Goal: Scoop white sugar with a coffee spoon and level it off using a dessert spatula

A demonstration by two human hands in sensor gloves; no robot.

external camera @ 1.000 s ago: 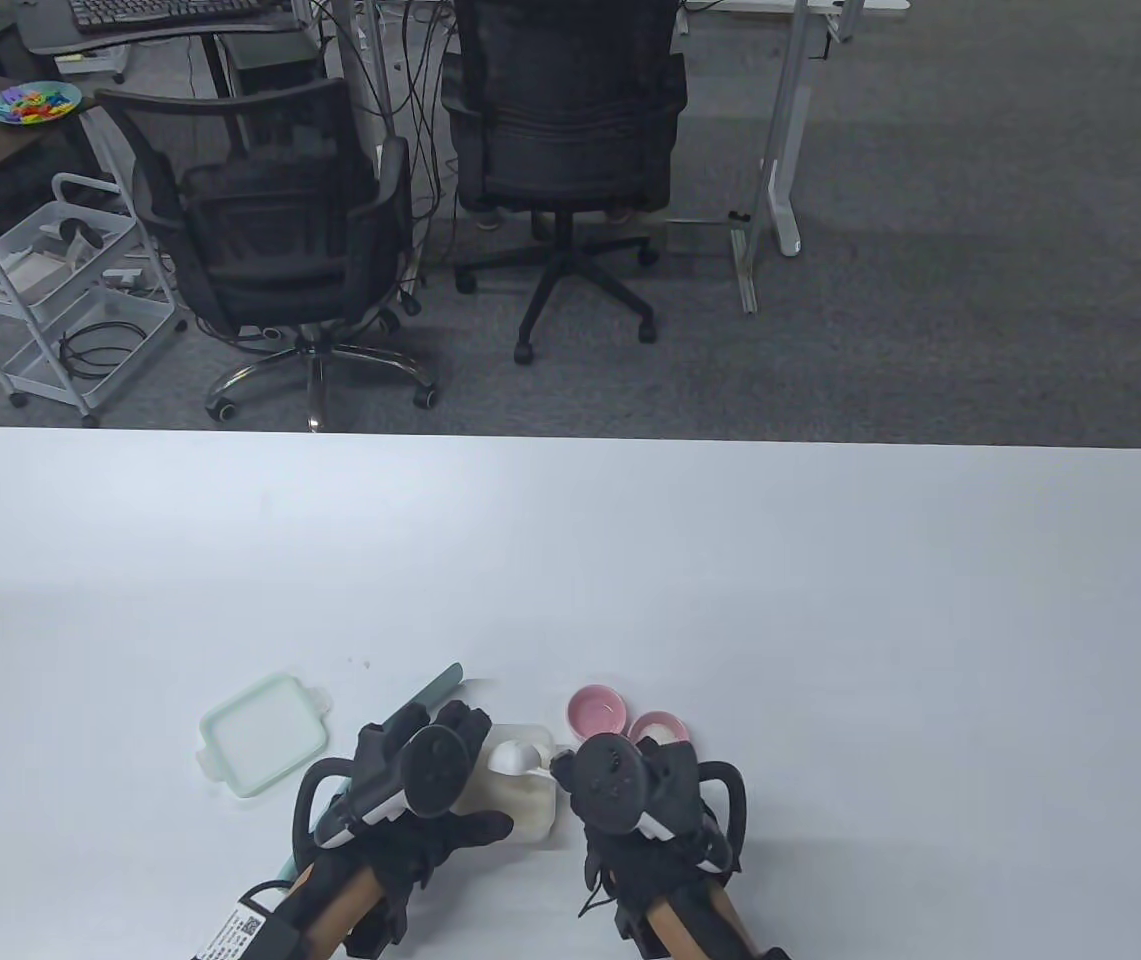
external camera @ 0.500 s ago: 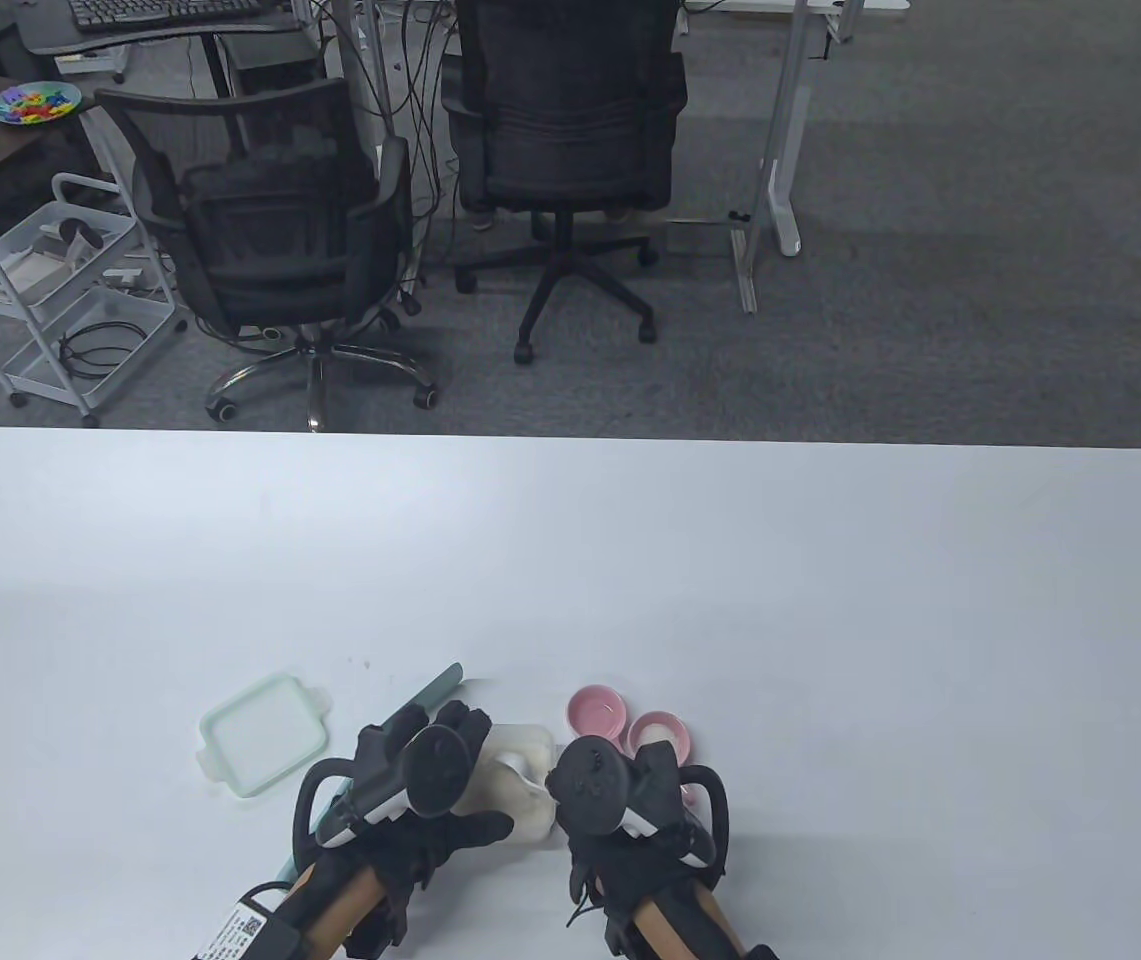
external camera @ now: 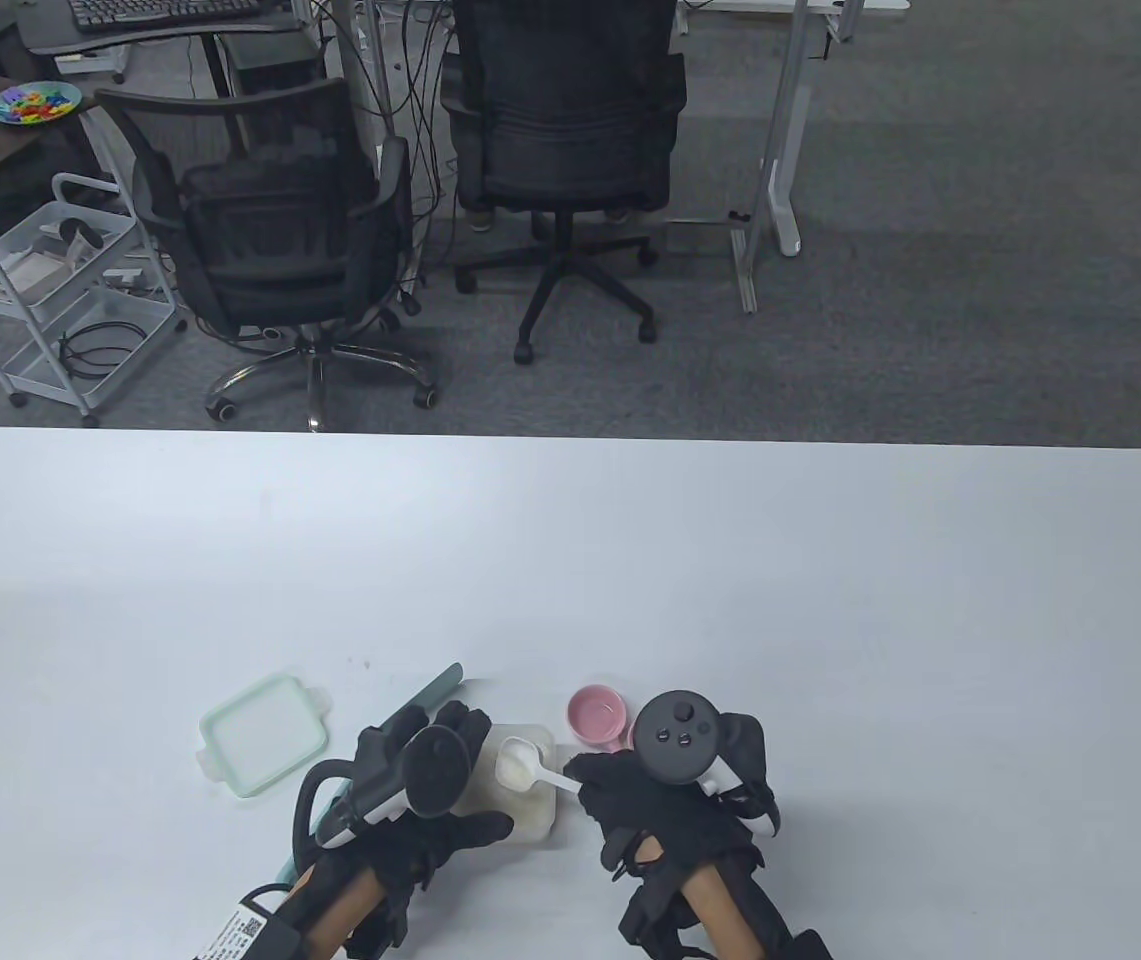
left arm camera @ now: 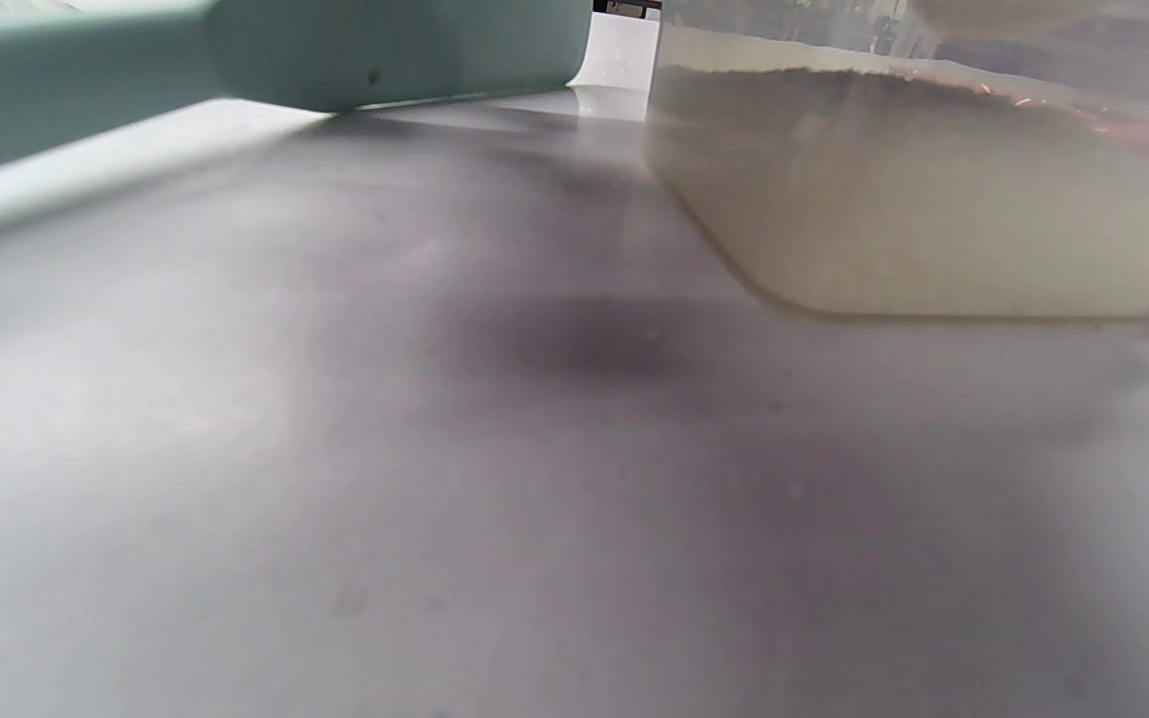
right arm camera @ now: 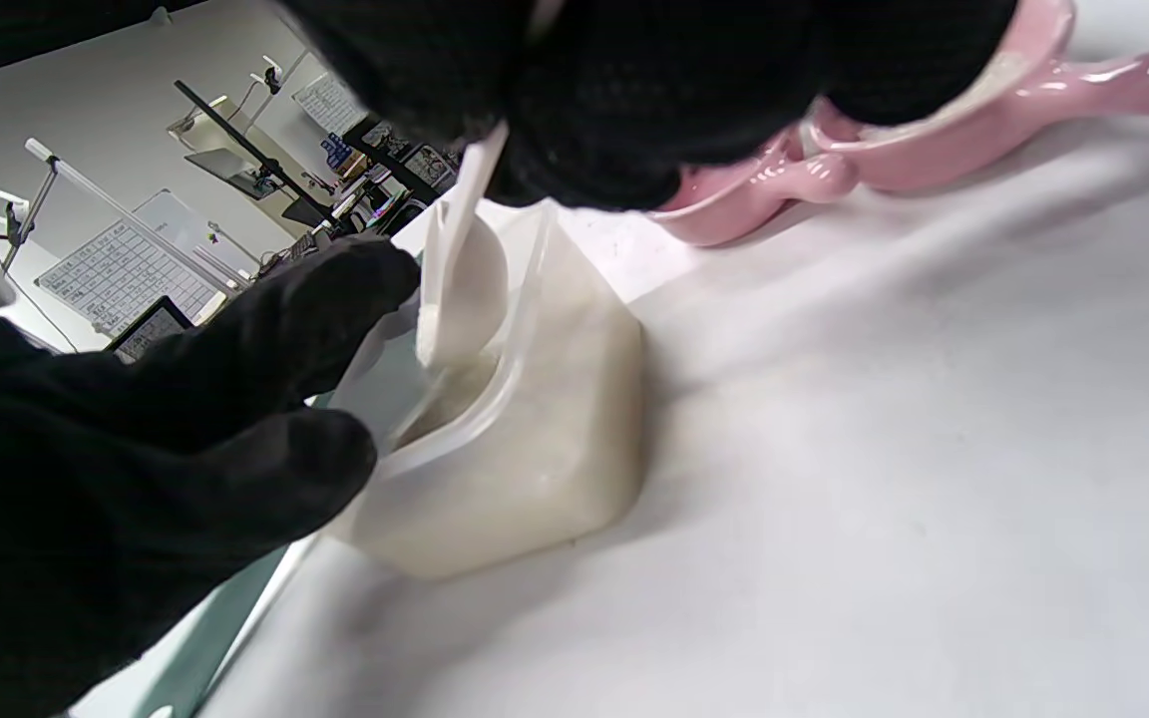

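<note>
- White sugar fills my spoon, pinched by my right hand over the tub.
- Left hand grips the spatula; only the right wrist view shows its blade beside the spoon.
- Tabletop beyond lies open.

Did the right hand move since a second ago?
Yes. The right hand slid right and toward the near edge, away from the sugar container, now covering the second pink bowl, still holding the spoon.

an office workspace, seen across a white table.
two black swivel chairs, a keyboard on a desk, grey carpet and a white cart behind.
</note>
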